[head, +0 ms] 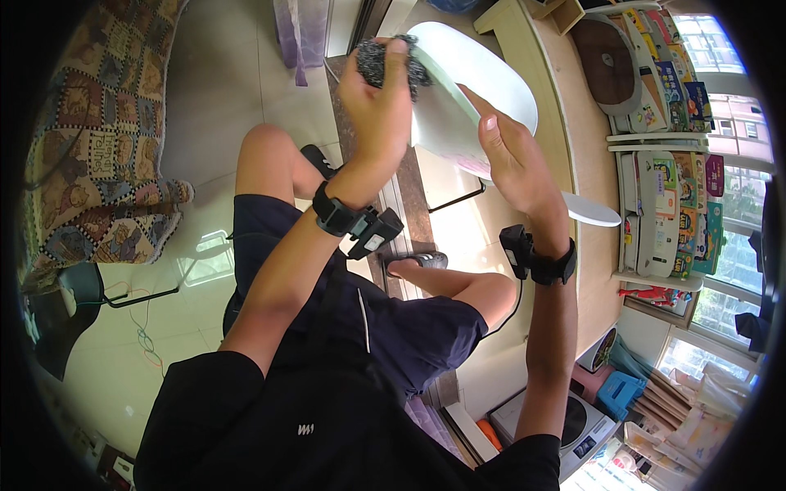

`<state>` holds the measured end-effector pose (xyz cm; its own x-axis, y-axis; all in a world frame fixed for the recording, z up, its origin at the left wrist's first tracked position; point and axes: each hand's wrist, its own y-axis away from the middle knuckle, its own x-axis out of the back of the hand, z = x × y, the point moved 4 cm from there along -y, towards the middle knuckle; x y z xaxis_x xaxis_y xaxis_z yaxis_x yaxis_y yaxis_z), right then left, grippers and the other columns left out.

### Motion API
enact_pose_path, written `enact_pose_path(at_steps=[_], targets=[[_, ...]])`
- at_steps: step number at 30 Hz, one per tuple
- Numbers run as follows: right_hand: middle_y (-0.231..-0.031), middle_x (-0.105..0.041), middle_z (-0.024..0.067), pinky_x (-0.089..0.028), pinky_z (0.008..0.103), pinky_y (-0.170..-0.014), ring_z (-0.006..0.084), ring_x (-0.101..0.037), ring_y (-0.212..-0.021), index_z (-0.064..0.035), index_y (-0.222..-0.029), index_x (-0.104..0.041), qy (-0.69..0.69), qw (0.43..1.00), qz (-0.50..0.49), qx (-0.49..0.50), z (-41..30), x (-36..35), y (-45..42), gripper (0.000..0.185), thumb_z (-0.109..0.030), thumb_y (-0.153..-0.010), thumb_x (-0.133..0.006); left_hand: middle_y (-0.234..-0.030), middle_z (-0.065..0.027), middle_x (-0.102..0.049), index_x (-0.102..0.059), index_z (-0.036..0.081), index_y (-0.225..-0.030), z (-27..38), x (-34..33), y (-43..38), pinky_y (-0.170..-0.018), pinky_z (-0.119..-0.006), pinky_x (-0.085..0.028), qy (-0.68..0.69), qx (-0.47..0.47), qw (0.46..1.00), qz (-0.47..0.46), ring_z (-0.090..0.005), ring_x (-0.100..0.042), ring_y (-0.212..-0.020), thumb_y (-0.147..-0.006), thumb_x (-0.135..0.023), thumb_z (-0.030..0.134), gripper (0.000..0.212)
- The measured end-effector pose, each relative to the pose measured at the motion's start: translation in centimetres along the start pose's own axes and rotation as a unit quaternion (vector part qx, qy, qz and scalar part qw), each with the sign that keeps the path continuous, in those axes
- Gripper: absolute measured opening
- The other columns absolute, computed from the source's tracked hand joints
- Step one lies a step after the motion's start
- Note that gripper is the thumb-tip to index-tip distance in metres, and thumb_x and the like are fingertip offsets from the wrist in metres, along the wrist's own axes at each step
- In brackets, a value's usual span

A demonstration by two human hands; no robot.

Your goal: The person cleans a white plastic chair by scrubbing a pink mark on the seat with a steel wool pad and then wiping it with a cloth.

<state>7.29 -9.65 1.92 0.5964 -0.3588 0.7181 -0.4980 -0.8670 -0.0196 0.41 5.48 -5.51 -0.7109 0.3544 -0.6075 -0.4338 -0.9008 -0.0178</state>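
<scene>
My left hand [382,110] grips a dark grey, speckled cloth or scrubbing pad [370,63], bunched between thumb and fingers. The pad lies against the upper end of a pale, greenish-white panel edge [447,85]. This edge seems to belong to a white moulded chair [506,70], though the exact join cannot be told. My right hand [519,161] holds the same edge lower down, thumb on the near side and fingers partly hidden behind it. Below the shell, a thin black metal leg [457,197] shows. Both wrists carry strapped black devices.
On the right runs a long wooden table [595,245] with white racks of books [663,208] against windows. A patchwork cover [110,135] drapes furniture at left, above a black chair [80,307]. Loose cables [144,337] lie on the tiled floor. A turntable [574,423] stands lower right.
</scene>
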Motion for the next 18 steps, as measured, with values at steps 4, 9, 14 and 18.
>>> enact_pose_path(at_steps=[4,9,14,18], targets=[[-0.11,-0.067,0.0255,-0.047,0.0398,-0.093,0.0366,-0.062,-0.1,-0.0114,-0.149,-0.053,0.004,1.0,0.002,0.011,-0.2,-0.2,-0.1,0.061,-0.051,-0.111,-0.026,-0.076,0.0047,-0.058,-0.062,0.003,-0.1,0.7,-0.2,1.3,-0.055,-0.022,-0.04,-0.078,-0.119,0.989,-0.027,-0.003,-0.049,-0.062,-0.099,-0.07,0.023,0.021],[-0.113,-0.067,0.0254,-0.047,0.0392,-0.091,0.0367,-0.061,-0.102,-0.0113,-0.149,-0.053,-0.011,1.0,-0.009,-0.026,0.4,0.1,0.1,0.065,-0.053,-0.111,-0.021,-0.076,0.0047,-0.058,-0.062,0.003,-0.103,0.9,-0.4,1.3,-0.056,-0.023,-0.042,-0.047,-0.101,0.991,-0.077,-0.0032,-0.049,-0.062,-0.097,-0.074,0.023,0.024],[-0.118,-0.066,0.0252,-0.048,0.0385,-0.09,0.0367,-0.059,-0.11,-0.0107,-0.149,-0.052,-0.056,0.996,-0.028,-0.065,0.6,0.1,0.2,0.077,-0.064,-0.107,-0.015,-0.088,-0.0043,-0.057,-0.064,0.003,-0.101,1.2,-0.5,3.5,-0.068,-0.029,-0.046,-0.191,-0.257,0.939,-0.122,-0.0138,-0.056,-0.074,-0.092,-0.077,0.015,0.02],[-0.122,-0.065,0.0249,-0.049,0.04,-0.088,0.0373,-0.059,-0.108,-0.0111,-0.15,-0.051,-0.062,0.997,-0.019,-0.039,0.9,0.2,0.7,0.088,-0.073,-0.102,-0.012,-0.094,-0.0065,-0.056,-0.065,0.002,-0.101,1.5,-0.5,3.4,-0.071,-0.03,-0.046,-0.208,-0.316,0.914,-0.147,-0.018,-0.057,-0.078,-0.089,-0.078,0.011,0.019]])
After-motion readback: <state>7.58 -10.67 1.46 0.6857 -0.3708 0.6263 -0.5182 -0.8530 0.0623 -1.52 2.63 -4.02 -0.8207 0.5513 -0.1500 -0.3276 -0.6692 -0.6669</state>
